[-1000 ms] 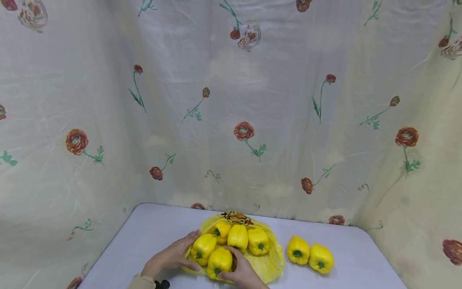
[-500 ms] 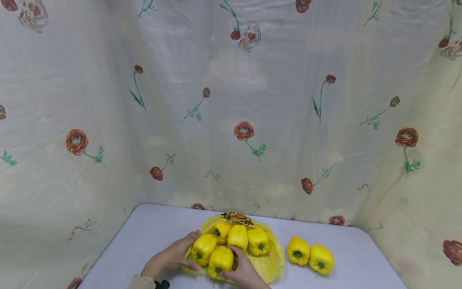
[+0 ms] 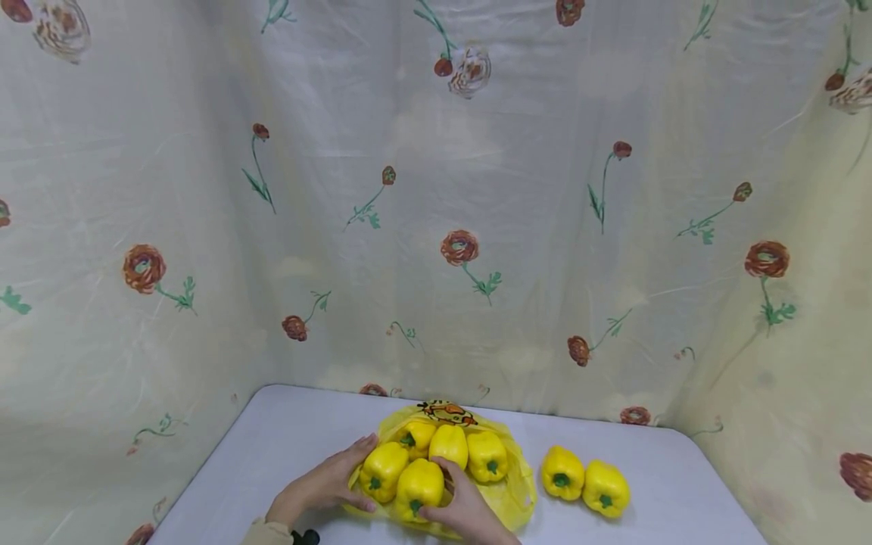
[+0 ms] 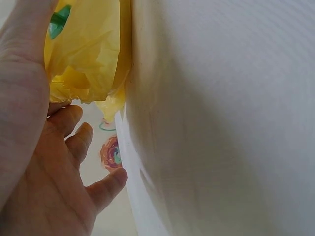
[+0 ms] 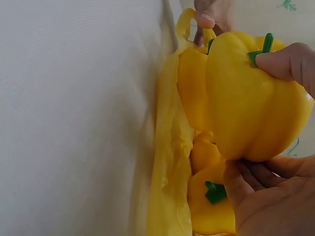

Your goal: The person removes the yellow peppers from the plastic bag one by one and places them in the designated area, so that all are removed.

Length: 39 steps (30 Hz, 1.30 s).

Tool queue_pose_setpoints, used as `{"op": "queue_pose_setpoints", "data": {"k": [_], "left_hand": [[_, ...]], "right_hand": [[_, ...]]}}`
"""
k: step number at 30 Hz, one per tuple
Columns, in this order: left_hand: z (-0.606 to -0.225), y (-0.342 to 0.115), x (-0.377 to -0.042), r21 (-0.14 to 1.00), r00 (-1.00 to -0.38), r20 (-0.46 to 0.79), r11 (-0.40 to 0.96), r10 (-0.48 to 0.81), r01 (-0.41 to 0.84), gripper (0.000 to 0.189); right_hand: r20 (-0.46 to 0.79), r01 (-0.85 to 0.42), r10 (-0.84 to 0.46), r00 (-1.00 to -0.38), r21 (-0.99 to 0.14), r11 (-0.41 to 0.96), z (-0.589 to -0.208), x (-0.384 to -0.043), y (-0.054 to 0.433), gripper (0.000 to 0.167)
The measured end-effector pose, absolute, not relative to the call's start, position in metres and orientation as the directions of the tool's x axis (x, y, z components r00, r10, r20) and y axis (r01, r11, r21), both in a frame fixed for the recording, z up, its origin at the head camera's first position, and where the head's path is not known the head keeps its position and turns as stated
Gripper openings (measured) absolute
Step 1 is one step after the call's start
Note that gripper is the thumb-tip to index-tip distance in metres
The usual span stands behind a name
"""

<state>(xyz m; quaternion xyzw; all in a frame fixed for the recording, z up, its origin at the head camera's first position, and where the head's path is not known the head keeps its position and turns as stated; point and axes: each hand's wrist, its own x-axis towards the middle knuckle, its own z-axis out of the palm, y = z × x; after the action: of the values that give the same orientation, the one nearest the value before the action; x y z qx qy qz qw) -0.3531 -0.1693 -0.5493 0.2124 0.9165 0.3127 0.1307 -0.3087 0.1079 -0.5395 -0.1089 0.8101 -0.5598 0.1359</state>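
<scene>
My right hand point(image 3: 471, 509) holds a yellow bell pepper point(image 3: 418, 486) at the front of a yellow plastic bag point(image 3: 512, 502). In the right wrist view its thumb lies by the green stem point(image 5: 267, 44) and its fingertips press the opposite end of the pepper. My left hand point(image 3: 325, 480) is at the bag's left side, fingers spread around a second bell pepper point(image 3: 384, 468). The left wrist view shows those fingers point(image 4: 76, 142) loosely extended beside the crinkled plastic. Three more peppers point(image 3: 449, 445) lie together on the bag behind.
Two yellow bell peppers point(image 3: 584, 484) stand side by side on the white table point(image 3: 671, 492), right of the bag. A flowered curtain point(image 3: 531, 227) hangs behind the table and along both sides. A dark object point(image 3: 308, 537) shows near the left sleeve point(image 3: 266, 531).
My right hand has raised the front pepper slightly and shifted it a little to the right, away from the front edge of the bag. The left hand stays where it was.
</scene>
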Motion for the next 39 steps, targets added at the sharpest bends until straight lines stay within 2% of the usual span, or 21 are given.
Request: {"op": "queue_pose_setpoints", "data": {"k": [14,26,39], "left_hand": [[-0.55,-0.169,-0.354,0.631,-0.877,-0.109,0.714,0.468,0.303,0.115],[-0.552,-0.169,-0.356,0.609,-0.877,-0.102,0.727,0.469,0.317,0.116],[-0.551,-0.17,-0.355,0.621,-0.875,-0.094,0.715,0.476,0.322,0.116]], "right_hand": [[-0.07,-0.075,-0.343,-0.937,-0.917,0.391,-0.52,-0.308,0.12,0.086],[0.004,-0.136,-0.355,-0.935,-0.928,0.348,-0.498,-0.31,0.148,0.084],[0.075,-0.134,-0.181,-0.981,-0.93,0.341,-0.48,-0.313,0.193,0.08]]}}
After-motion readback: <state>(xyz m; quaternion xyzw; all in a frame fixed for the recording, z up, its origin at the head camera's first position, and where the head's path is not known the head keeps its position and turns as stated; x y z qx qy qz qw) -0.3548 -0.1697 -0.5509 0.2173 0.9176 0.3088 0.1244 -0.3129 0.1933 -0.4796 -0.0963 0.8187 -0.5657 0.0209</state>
